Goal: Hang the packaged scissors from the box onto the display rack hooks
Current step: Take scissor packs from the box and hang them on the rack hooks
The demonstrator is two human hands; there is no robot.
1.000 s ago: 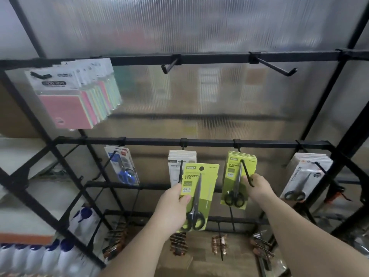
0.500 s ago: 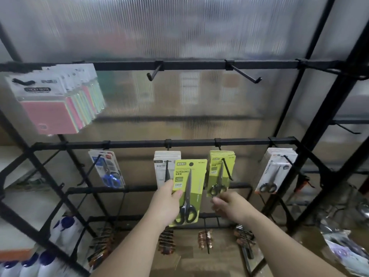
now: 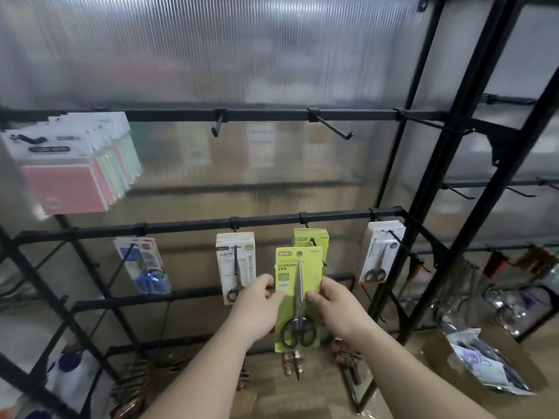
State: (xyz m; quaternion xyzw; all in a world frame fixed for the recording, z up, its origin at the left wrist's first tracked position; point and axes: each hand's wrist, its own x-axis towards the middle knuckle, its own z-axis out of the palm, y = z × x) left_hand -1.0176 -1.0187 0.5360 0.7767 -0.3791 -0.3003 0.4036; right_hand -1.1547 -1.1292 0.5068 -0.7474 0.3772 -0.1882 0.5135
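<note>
- A yellow-green card pack with black-handled scissors [image 3: 298, 297] is held upright in front of the black metal display rack [image 3: 181, 227], level with its middle rail.
- The left hand [image 3: 257, 309] pinches the pack's left edge, thumb on the printed face. The right hand [image 3: 335, 309] pinches the right edge the same way, so both are closed on the card and neither is free.
- The round hang hole [image 3: 299, 254] near the card's top is bare, with nothing threaded through it. By my reading this pack is not yet hung.
- Just behind and above it hangs a stack of matching yellow-green packs [image 3: 313, 237] on a black wire hook [image 3: 323, 262], whose upturned tip shows just beside the held card's upper right corner. That hook looks like the target, and several packs of this kind are already up.
- Other hooks on the same rail are stocked: white-carded scissors [image 3: 236, 261] to the left, a blue-handled pair in a clear pack [image 3: 145, 267] further left, and another white-carded stack [image 3: 382, 255] to the right.
- Pastel sticky-note packs [image 3: 69, 164] hang on the upper rail, where two black hooks [image 3: 332, 127] are bare.
- Left to do for this pack: bring the hole to the hook's tip, slide the card back onto the stack, then let go.
- Crumpled clear plastic wrapping [image 3: 484, 364] lies on brown cardboard at lower right. I cannot tell whether that is the supply box or how many packs remain.
</note>
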